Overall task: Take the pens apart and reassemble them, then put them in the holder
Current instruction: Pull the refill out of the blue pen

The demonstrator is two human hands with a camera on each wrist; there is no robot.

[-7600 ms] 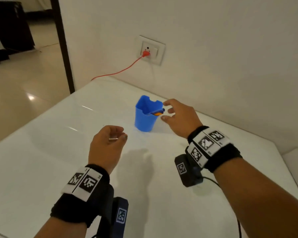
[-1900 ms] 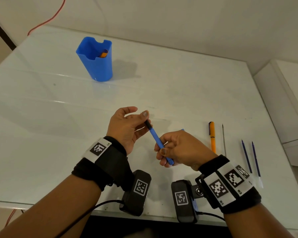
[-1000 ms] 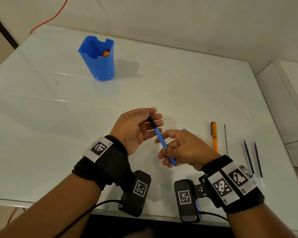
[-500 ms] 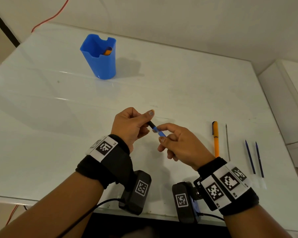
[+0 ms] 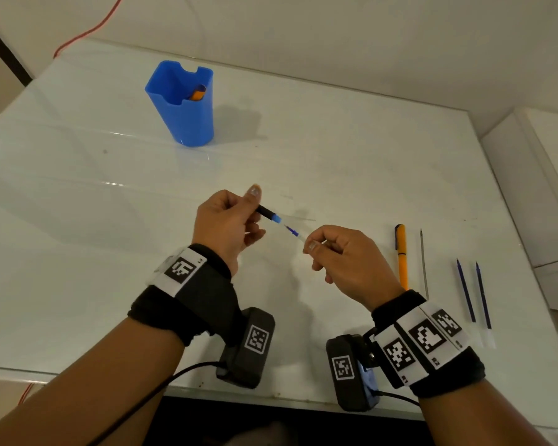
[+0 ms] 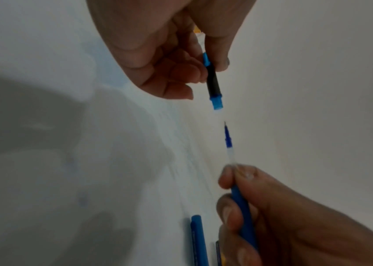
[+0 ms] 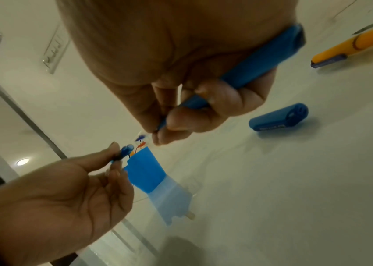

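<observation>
Above the white table (image 5: 78, 252) my left hand (image 5: 255, 207) pinches the black grip section (image 5: 268, 214) with its blue threaded end (image 6: 217, 104). My right hand (image 5: 313, 244) grips the blue barrel (image 7: 260, 61), which is hidden in the head view. The refill (image 5: 292, 232) sticks out of the barrel towards the grip section, its tip just clear of it (image 6: 228, 138). The blue holder (image 5: 182, 104) stands at the far left with an orange pen (image 5: 197, 93) inside.
To the right of my right hand lie an orange pen (image 5: 401, 255), a thin grey refill (image 5: 424, 262) and two blue refills (image 5: 464, 291). A blue cap (image 7: 278, 117) lies under my right hand. The table's front edge (image 5: 287, 394) is near my wrists.
The grip section has come off the barrel. My hands have drawn apart, left up and left, right down and right, baring the refill between them.
</observation>
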